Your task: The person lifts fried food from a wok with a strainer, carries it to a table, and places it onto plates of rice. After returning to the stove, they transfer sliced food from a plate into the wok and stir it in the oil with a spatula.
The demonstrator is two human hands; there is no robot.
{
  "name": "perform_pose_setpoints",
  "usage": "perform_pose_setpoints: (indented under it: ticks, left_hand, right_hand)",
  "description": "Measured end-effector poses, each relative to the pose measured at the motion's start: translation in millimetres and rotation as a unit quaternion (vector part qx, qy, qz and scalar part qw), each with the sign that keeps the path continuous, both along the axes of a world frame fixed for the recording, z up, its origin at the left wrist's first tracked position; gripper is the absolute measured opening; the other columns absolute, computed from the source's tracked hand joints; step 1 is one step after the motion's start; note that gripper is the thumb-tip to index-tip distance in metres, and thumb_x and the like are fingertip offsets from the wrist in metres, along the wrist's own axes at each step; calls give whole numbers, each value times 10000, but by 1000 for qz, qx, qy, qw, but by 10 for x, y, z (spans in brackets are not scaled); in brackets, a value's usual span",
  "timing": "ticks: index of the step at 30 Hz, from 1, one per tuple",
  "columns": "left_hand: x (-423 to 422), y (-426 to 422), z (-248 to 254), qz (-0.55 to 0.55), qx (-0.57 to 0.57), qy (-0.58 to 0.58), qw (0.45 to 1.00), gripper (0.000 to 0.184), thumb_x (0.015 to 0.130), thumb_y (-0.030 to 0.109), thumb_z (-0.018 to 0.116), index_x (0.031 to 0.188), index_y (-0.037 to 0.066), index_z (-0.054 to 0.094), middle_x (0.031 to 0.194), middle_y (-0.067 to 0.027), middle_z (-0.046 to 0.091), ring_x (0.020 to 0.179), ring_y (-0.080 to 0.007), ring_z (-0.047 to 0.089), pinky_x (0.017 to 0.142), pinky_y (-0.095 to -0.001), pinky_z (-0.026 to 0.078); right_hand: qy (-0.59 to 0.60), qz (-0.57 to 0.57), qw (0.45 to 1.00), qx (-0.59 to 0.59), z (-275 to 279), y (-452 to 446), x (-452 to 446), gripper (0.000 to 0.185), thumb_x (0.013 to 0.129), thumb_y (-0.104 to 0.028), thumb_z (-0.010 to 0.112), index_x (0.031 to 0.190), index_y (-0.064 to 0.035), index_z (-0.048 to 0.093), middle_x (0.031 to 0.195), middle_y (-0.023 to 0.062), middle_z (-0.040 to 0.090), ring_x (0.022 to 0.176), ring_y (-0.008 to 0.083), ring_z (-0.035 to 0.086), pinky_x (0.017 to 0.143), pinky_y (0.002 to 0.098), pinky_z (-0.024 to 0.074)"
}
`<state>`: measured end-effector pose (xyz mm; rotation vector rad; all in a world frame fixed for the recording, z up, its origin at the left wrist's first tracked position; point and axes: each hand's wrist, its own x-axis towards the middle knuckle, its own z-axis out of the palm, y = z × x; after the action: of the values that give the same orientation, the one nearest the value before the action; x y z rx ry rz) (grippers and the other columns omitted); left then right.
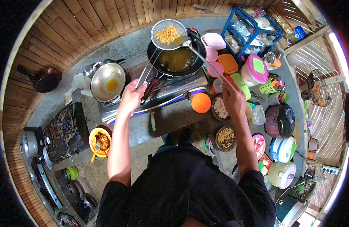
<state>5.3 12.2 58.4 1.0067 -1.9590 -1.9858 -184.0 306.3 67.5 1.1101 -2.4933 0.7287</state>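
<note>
My left hand (133,96) is closed round the long handle of a mesh strainer (157,41). Golden fried pieces (168,34) lie in the strainer, which is held above the far left part of a black wok (201,53). Brown oil (177,61) with some bubbles at its edge sits in the wok. In my right hand (233,96) is the long handle of a metal spatula (199,55). The spatula's head overlaps the strainer's right rim; whether they touch I cannot tell.
Left of the wok, a steel pan (100,81) with yellow liquid stands on the stove (159,97). An orange bowl (200,103) and a bowl of pale pieces (225,138) are nearer me. Plastic containers (227,63) crowd the right, below a blue rack (235,34).
</note>
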Motion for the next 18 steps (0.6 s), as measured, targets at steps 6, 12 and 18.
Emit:
perform_pose_setpoints:
  ticks: [6,12,18]
  left_hand:
    - [-138,-44,-527,-33,-59,-80,995,156,928,221,581,948,66,584,585,40,413,497,-62,362,438,-268,277]
    - [-20,20,-90,-2,-27,-33,999,134,926,193,582,956,62,592,620,61,428,533,-48,349,472,-243,273]
    - [-133,-64,-519,-25,-13,-76,997,157,929,219,571,892,67,560,613,48,442,441,-57,359,385,-251,256]
  right_hand:
    - [-24,6,998,53,-531,-45,-79,344,852,-137,595,1192,-176,626,835,123,620,710,318,642,601,419,527]
    - [-38,-13,999,-13,-132,-44,88,334,870,-124,581,1195,-183,630,861,118,630,710,326,637,599,415,522]
    - [-50,-3,999,4,-633,-53,-42,297,873,-132,585,1162,-165,648,844,138,635,698,341,635,596,424,514]
